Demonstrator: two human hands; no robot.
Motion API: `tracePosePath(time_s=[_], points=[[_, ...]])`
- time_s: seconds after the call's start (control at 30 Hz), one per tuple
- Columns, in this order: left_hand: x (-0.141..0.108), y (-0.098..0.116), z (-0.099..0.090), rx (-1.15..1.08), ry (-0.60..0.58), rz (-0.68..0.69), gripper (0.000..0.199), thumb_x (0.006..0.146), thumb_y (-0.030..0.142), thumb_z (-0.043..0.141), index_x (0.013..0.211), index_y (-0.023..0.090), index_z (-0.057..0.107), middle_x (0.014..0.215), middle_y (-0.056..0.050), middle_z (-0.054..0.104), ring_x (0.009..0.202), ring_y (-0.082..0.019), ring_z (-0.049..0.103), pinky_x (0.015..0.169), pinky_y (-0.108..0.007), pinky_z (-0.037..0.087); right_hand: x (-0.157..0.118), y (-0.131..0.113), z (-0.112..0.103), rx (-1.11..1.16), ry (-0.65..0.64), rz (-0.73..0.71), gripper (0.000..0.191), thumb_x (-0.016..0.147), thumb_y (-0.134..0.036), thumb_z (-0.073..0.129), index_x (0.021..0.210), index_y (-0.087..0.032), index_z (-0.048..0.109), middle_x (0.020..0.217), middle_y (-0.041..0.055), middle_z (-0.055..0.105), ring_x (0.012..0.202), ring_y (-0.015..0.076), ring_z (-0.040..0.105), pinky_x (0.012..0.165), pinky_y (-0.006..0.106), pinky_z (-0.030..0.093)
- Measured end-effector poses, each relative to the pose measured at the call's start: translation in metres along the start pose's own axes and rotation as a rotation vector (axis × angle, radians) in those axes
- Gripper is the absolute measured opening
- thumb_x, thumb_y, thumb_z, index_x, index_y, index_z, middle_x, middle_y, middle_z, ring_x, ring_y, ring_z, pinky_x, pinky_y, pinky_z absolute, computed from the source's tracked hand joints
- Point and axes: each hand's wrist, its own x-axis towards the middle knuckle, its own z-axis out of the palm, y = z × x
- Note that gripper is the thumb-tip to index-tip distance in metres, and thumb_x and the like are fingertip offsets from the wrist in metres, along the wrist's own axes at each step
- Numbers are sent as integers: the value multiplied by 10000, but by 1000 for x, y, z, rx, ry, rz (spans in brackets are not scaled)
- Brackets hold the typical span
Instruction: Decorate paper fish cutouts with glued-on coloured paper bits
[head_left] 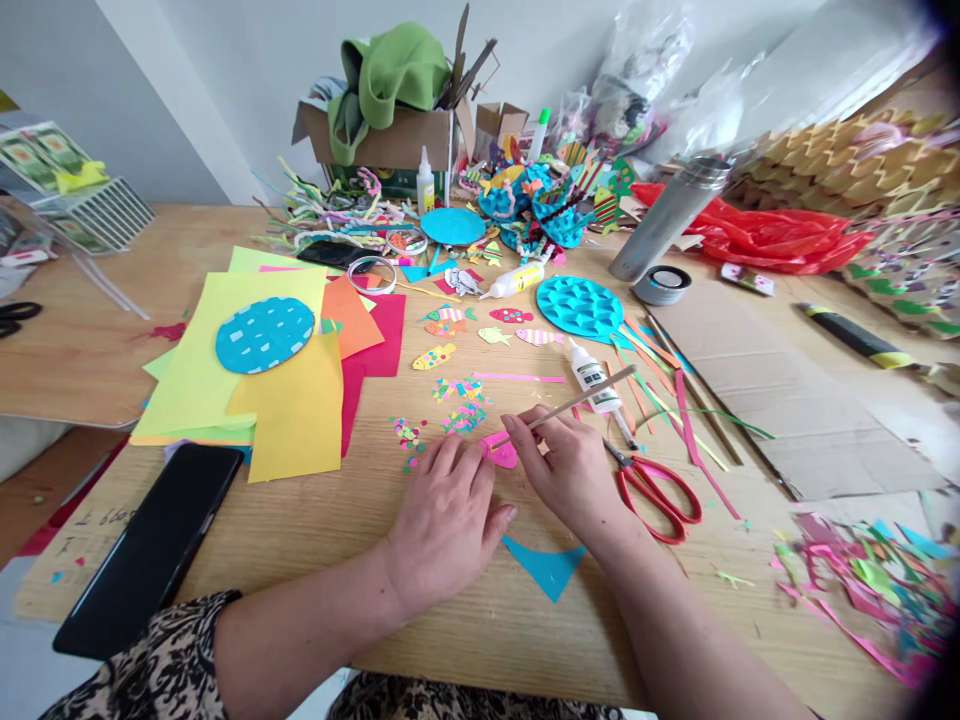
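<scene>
A thin wooden stick (585, 395) is pinched in my right hand (566, 465). Its lower tip meets a small pink paper cut-out (501, 449) flat on the table. My left hand (446, 515) lies palm down with its thumb apart, fingertips at the cut-out's left edge. Just beyond are small paper confetti bits (465, 417) and several decorated paper fish, one of them yellow with dots (433, 357). A white glue bottle (592, 377) lies beyond my right hand. Red-handled scissors (660, 495) rest to its right. A blue paper scrap (546, 568) sits between my forearms.
Coloured paper sheets (191, 345) with a blue oval (265, 335) and a black phone (150, 550) lie left. Right are a cardboard sheet (795, 400), a steel flask (670, 218), a utility knife (855, 335) and paper scraps (862, 580). A full cardboard box (390, 135) stands behind.
</scene>
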Motion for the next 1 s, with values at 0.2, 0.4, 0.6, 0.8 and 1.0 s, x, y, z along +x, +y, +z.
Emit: tracePosePath(time_s=[0.2, 0.4, 0.6, 0.8, 1.0], points=[[1, -1, 0, -1, 8, 4, 369, 926, 393, 509, 1159, 116, 581, 1235, -132, 567, 1199, -329, 452, 1060, -512, 373, 0, 1, 1, 2, -2, 4, 284, 963, -248, 504, 683, -203, 484, 634, 0, 588, 569, 127, 541, 565, 263, 380], [0, -1, 1, 2, 9, 6, 376, 926, 399, 505, 1159, 114, 583, 1223, -132, 570, 1198, -329, 456, 1067, -506, 364, -1, 1, 1, -9, -8, 6, 283, 963, -251, 505, 685, -202, 491, 629, -4, 586, 570, 129, 545, 569, 264, 379], [1, 0, 0, 6, 16, 10, 371, 929, 393, 502, 1152, 109, 588, 1218, -134, 572, 1199, -330, 455, 1073, -506, 358, -1, 2, 2, 5, 1, 2, 290, 960, -245, 508, 674, -200, 490, 640, -1, 600, 570, 126, 551, 569, 259, 385], [1, 0, 0, 16, 4, 0, 365, 925, 399, 512, 1138, 115, 596, 1188, -124, 583, 1188, -333, 465, 1052, -511, 382, 0, 0, 0, 63, 40, 68, 264, 962, -265, 505, 715, -190, 563, 652, 4, 635, 557, 118, 573, 549, 246, 407], [0, 0, 1, 26, 20, 5, 357, 928, 408, 510, 1123, 124, 605, 1186, -121, 589, 1201, -334, 463, 1060, -505, 374, 2, 2, 1, 185, 104, 230, 217, 960, -321, 497, 845, -184, 619, 666, 7, 651, 598, 134, 629, 564, 245, 470]])
